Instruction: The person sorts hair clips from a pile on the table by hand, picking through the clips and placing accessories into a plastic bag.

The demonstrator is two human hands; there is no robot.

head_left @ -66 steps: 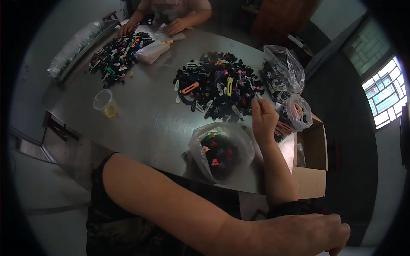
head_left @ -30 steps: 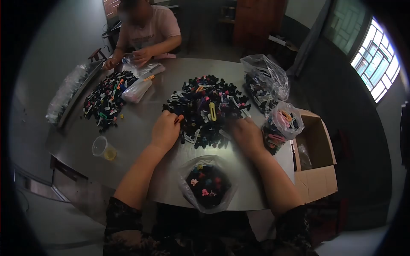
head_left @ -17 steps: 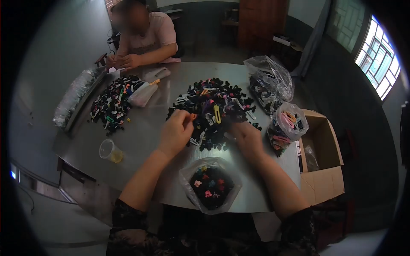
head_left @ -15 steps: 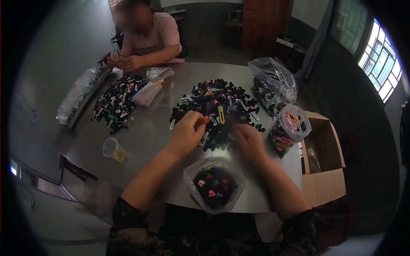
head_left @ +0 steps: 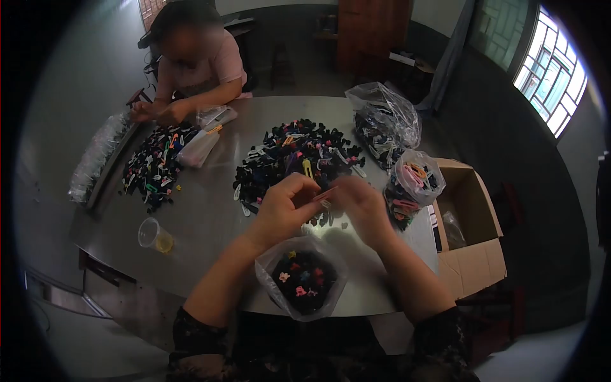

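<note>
My left hand (head_left: 286,207) is closed in a pinch above the near edge of the clip pile, with a thin reddish hair clip (head_left: 324,195) at its fingertips. Close beside it, my right hand (head_left: 364,210) has its fingers bent together toward the same clip; they are smeared by motion, and what they hold is unclear. Behind the hands spreads a pile of small black claw clips and snap hair clips (head_left: 293,143), with a yellow-green snap clip (head_left: 308,168) on it. Below my hands stands an open clear bag (head_left: 267,296) holding black clips and several coloured flower-shaped ones.
Across the metal table (head_left: 203,210), a co-worker (head_left: 210,70) handles something beside a second clip pile (head_left: 153,159). A plastic cup (head_left: 153,235) with yellowish liquid stands left. Right are a large bag of clips (head_left: 385,124), a smaller bag (head_left: 414,184) and a cardboard box (head_left: 474,264).
My right hand has moved in from the right, and both hands now meet at the reddish clip. The view has shifted, so the table things appear farther left.
</note>
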